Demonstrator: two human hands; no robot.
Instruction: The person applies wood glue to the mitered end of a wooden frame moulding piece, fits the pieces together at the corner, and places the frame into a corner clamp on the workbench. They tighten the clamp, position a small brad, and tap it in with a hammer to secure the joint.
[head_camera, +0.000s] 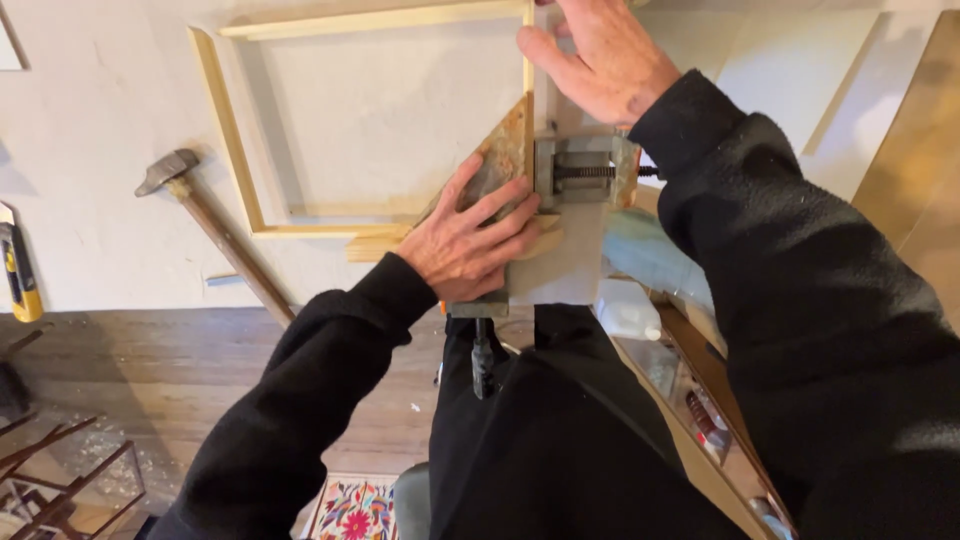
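Note:
A pale wooden picture frame (232, 140) lies flat on a white worktop (90, 220). Its near right corner sits in a rusty metal corner clamp (585, 172) with a threaded screw. My left hand (470, 235) lies flat on the clamp's triangular plate and the frame's bottom strip, fingers spread. My right hand (600, 55) rests higher up on the frame's right strip, fingers bent over it. Both arms wear black sleeves.
A hammer (215, 230) with a wooden handle lies left of the frame. A yellow and black utility knife (18, 270) sits at the left edge. The wooden floor, a patterned rug (355, 505) and a shelf of small items (700, 410) show below.

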